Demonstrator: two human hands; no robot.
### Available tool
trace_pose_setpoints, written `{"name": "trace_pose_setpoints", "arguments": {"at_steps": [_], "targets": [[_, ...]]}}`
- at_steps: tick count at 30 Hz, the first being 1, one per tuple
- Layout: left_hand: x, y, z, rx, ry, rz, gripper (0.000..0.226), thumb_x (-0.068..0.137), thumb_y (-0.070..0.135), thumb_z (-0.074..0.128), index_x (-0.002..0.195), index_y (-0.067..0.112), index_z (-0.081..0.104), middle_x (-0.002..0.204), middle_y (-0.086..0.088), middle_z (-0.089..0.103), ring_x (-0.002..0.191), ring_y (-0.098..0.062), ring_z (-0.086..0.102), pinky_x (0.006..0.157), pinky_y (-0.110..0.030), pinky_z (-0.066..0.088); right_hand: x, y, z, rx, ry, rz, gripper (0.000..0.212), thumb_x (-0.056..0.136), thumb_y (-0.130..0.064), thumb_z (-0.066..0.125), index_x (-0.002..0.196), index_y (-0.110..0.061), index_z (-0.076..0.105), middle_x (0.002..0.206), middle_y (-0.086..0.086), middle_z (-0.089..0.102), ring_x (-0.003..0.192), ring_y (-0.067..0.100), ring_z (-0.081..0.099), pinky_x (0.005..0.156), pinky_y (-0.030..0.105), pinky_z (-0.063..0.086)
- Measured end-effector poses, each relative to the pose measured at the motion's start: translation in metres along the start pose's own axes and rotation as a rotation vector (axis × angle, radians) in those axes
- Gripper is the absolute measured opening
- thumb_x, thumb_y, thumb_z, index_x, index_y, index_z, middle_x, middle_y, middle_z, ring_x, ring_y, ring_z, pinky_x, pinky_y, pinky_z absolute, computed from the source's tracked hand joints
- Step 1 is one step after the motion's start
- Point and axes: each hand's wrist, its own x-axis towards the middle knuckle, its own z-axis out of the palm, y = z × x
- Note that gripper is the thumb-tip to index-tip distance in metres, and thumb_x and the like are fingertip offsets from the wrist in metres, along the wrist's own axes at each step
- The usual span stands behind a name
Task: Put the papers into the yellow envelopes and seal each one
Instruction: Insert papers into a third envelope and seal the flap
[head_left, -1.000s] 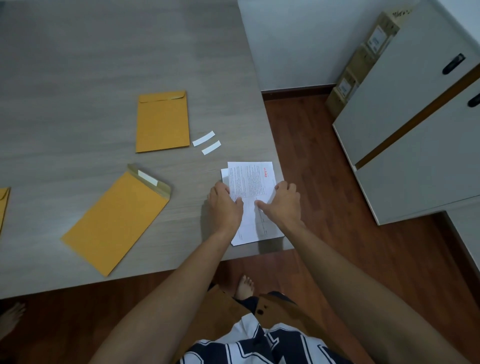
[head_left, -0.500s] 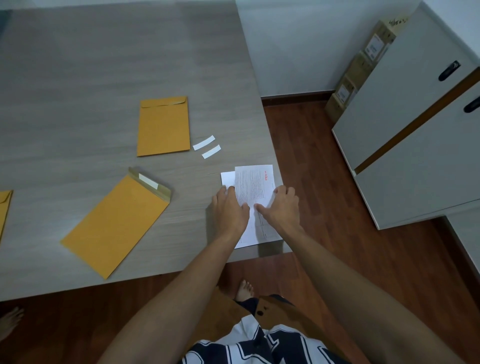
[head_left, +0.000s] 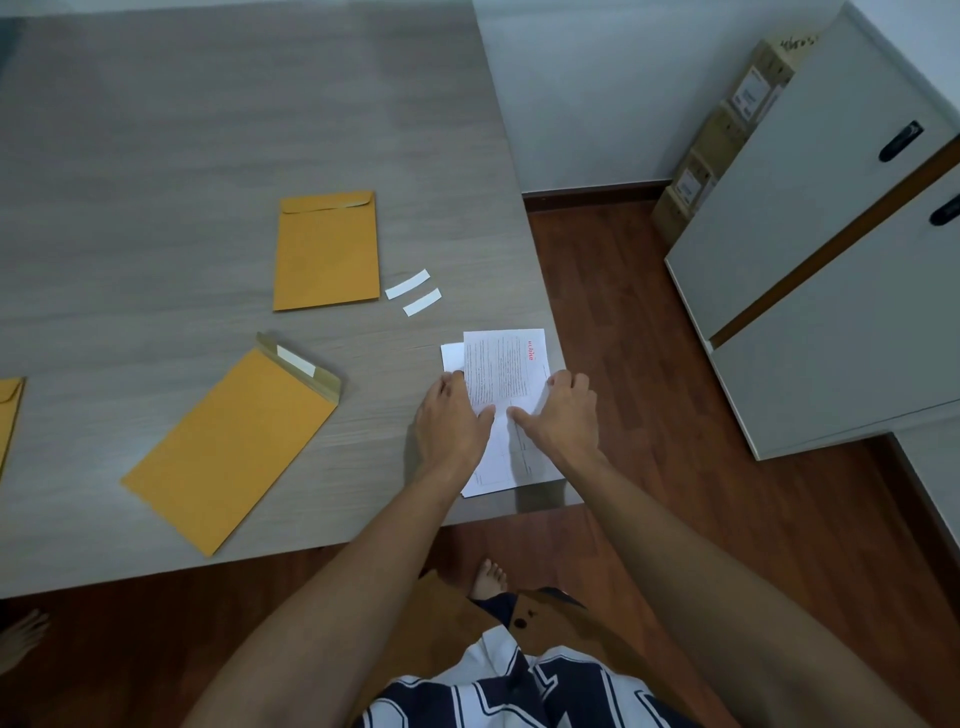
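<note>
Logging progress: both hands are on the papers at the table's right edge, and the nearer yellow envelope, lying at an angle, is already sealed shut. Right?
Not quite. The head view shows the nearer yellow envelope with its flap open and the white strip still on it. The rest holds: the left hand and right hand are on the papers at the table's right edge.

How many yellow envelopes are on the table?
3: a closed envelope farthest from the person, an open-flap envelope nearer them, and a cut-off envelope at the left edge. More may lie outside the view.
</note>
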Motion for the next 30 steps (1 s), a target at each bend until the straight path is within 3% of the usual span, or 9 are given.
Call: {"name": "trace_pose_setpoints", "arguments": {"at_steps": [13, 17, 20, 22, 25, 27, 30], "targets": [[-0.001, 0.005, 0.007, -0.141, 0.019, 0.002, 0.059, 0.084, 0.028, 0.073, 0.135, 0.025, 0.043, 0.126, 0.003, 0.052, 0.110, -0.020, 0.056, 0.087, -0.041, 0.055, -0.001, 0.002, 0.000, 0.007, 0.008, -0.016, 0.073, 0.074, -0.058, 0.072, 0.126, -0.016, 0.044, 0.126, 0.005, 0.046, 0.108, 0.018, 0.047, 0.089, 0.028, 0.045], [0.003, 0.002, 0.004, -0.409, 0.109, -0.195, 0.082, 0.065, 0.027, 0.087, 0.132, 0.030, 0.041, 0.126, 0.006, 0.058, 0.110, -0.016, 0.059, 0.082, -0.036, 0.057, -0.001, 0.003, -0.001, 0.008, 0.012, -0.018, 0.073, 0.074, -0.059, 0.072, 0.126, -0.017, 0.044, 0.126, 0.005, 0.046, 0.106, 0.017, 0.047, 0.086, 0.026, 0.044], [0.002, 0.001, 0.001, -0.389, 0.052, -0.267, 0.060, 0.073, 0.029, 0.083, 0.126, 0.021, 0.054, 0.124, 0.003, 0.058, 0.100, -0.012, 0.061, 0.062, -0.013, 0.044, -0.001, 0.003, -0.001, 0.001, 0.010, -0.025, 0.073, 0.075, -0.060, 0.071, 0.126, -0.016, 0.044, 0.126, 0.005, 0.046, 0.106, 0.017, 0.047, 0.087, 0.026, 0.044], [0.001, -0.001, 0.001, -0.261, 0.016, -0.212, 0.038, 0.081, 0.030, 0.077, 0.114, 0.018, 0.064, 0.118, 0.004, 0.055, 0.094, -0.011, 0.057, 0.058, -0.012, 0.036, -0.001, 0.003, -0.001, 0.003, 0.010, -0.025, 0.072, 0.074, -0.059, 0.072, 0.126, -0.016, 0.044, 0.126, 0.005, 0.046, 0.106, 0.017, 0.047, 0.087, 0.027, 0.044], [0.001, -0.006, 0.001, -0.127, 0.042, -0.093, 0.039, 0.084, 0.035, 0.071, 0.120, 0.020, 0.065, 0.124, 0.006, 0.053, 0.110, -0.016, 0.052, 0.082, -0.026, 0.048, -0.001, 0.004, 0.000, 0.003, 0.011, -0.024, 0.072, 0.074, -0.059, 0.072, 0.125, -0.016, 0.044, 0.125, 0.004, 0.046, 0.105, 0.017, 0.047, 0.086, 0.028, 0.045], [0.002, -0.011, 0.003, -0.068, 0.033, -0.014, 0.050, 0.087, 0.038, 0.066, 0.133, 0.021, 0.056, 0.132, 0.005, 0.055, 0.121, -0.020, 0.045, 0.099, -0.036, 0.044, -0.001, 0.004, 0.001, 0.005, 0.009, -0.023, 0.071, 0.074, -0.059, 0.072, 0.125, -0.017, 0.044, 0.125, 0.004, 0.046, 0.105, 0.017, 0.046, 0.087, 0.027, 0.044], [0.001, -0.017, 0.000, -0.034, 0.003, 0.024, 0.049, 0.089, 0.046, 0.060, 0.134, 0.027, 0.053, 0.131, 0.002, 0.057, 0.125, -0.020, 0.044, 0.101, -0.044, 0.043, -0.001, 0.003, 0.001, -0.009, 0.012, -0.018, 0.072, 0.075, -0.061, 0.070, 0.126, -0.018, 0.044, 0.126, 0.003, 0.046, 0.105, 0.016, 0.046, 0.088, 0.027, 0.044]]}}
